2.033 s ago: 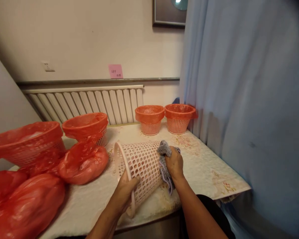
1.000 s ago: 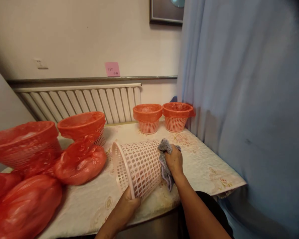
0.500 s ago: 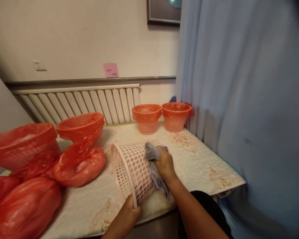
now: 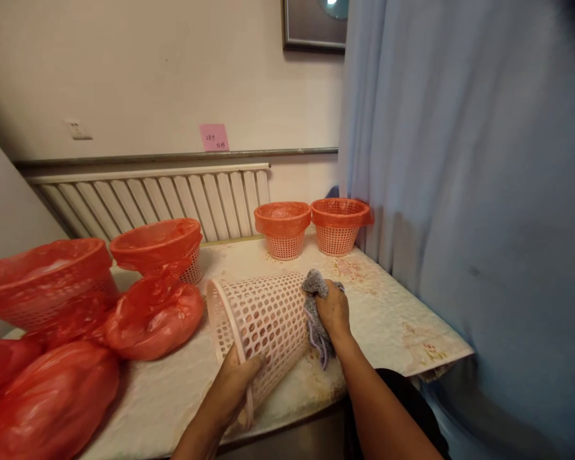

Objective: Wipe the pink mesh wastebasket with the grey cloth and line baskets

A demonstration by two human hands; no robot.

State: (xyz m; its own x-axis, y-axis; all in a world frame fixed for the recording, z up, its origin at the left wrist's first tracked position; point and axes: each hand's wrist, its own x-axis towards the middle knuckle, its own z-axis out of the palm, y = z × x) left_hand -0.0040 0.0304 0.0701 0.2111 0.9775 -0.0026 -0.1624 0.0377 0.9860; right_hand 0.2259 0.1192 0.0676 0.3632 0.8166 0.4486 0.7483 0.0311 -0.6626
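A pale pink plastic basket (image 4: 268,313) with a lattice wall lies tipped on its side over the table, its mouth facing left. My left hand (image 4: 234,383) grips its rim, thumb on the outer wall and the fingers hidden inside. A grey cloth (image 4: 316,306) with a lilac edge is bunched in my right hand (image 4: 334,310), which is closed around it. The cloth is at the basket's base end, seemingly against it.
Red-lined baskets stand at the back, one (image 4: 283,230) beside another (image 4: 340,225), and two more at left, one (image 4: 156,246) and a larger one (image 4: 48,281). Red plastic bags (image 4: 156,313) lie on the floral tablecloth (image 4: 172,396). A blue curtain (image 4: 460,191) hangs at right.
My right hand and the cloth have moved right along the basket to its base end. My left hand has shifted up and left on the rim, and the basket has turned slightly.
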